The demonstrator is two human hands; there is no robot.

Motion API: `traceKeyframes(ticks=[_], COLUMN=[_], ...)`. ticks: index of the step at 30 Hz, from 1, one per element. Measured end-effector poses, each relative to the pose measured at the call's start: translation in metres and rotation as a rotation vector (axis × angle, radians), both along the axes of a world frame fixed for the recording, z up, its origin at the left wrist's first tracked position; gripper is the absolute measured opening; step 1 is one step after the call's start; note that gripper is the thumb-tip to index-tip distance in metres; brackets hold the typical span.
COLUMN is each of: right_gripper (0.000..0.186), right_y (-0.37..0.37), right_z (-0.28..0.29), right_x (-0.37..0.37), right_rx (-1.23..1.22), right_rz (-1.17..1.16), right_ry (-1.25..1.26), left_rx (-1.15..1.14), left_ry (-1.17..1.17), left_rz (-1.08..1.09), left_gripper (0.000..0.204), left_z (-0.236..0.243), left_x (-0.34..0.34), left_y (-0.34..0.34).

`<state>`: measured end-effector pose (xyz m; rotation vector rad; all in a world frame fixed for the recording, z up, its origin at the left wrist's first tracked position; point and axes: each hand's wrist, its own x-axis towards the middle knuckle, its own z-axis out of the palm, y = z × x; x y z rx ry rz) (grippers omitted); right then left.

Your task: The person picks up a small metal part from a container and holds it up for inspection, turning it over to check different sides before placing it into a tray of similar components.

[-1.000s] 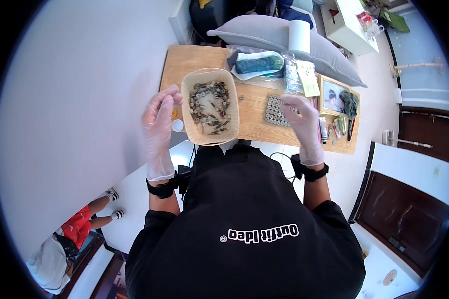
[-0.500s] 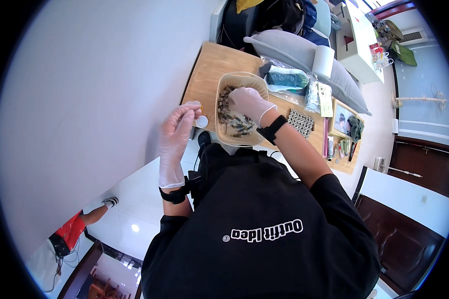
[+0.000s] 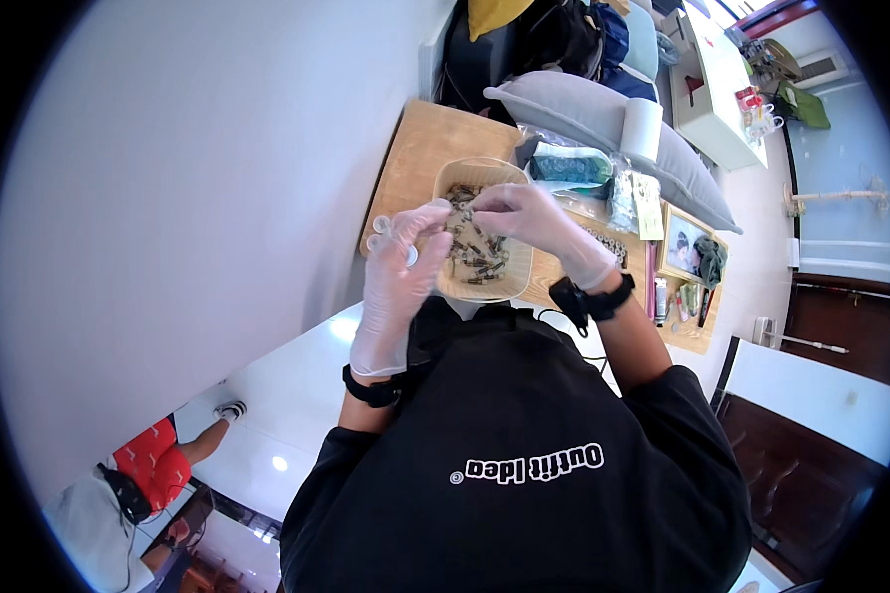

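Observation:
A clear plastic tub (image 3: 521,280) stands on the wooden table in front of me, holding many small dark and brass-coloured cylindrical pieces (image 3: 480,259). My left hand (image 3: 396,282), in a see-through glove, is at the tub's left rim with index finger and thumb bent together; what they grip is hidden. Over the tub my right hand (image 3: 539,222), gloved too, pinches its fingertips close to the left ones. Something tiny shows at those fingertips, too small to name. Small round whitish caps (image 3: 379,224) are beside my left hand, one white disc (image 3: 411,257) showing between its fingers and thumb.
Right of the tub stand grouped small grey-white cylinders (image 3: 608,242), partly behind my right wrist. Farther right are a framed picture (image 3: 679,242) and several tubes (image 3: 687,296). A plastic-wrapped package (image 3: 569,166), paper roll (image 3: 642,129) and grey cushion (image 3: 554,99) lie behind. Another person (image 3: 153,465) is at lower left.
My right hand has lifted out of the pieces and drawn back. My left hand has moved right to the tub, so both hands' fingertips now come close together.

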<state>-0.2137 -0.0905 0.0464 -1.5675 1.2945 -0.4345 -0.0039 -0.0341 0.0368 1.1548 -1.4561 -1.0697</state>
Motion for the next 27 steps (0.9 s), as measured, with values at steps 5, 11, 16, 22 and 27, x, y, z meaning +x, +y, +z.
traceKeyframes(ticks=[5, 11, 16, 22, 27], right_gripper=[0.025, 0.026, 0.021, 0.026, 0.031], right_y=[0.047, 0.077, 0.091, 0.100, 0.100], right_z=[0.047, 0.067, 0.087, 0.082, 0.081], right_x=[-0.024, -0.044, -0.052, -0.065, -0.070], right_rx=[0.136, 0.036, -0.041, -0.313, -0.565], right_rz=[-0.188, -0.274, -0.405, -0.417, -0.353], right_ry=[-0.400, -0.500, -0.465, -0.345, -0.270], left_rx=[-0.208, -0.304, -0.358, -0.344, -0.300], left_ry=[-0.126, -0.002, -0.061, -0.017, 0.045], left_rz=[-0.113, -0.197, -0.234, -0.264, -0.275], left_gripper=[0.027, 0.028, 0.030, 0.030, 0.028], left_z=[0.045, 0.057, 0.068, 0.073, 0.075], left_x=[-0.031, -0.055, -0.072, -0.085, -0.090], left_y=[0.002, 0.002, 0.004, 0.006, 0.006])
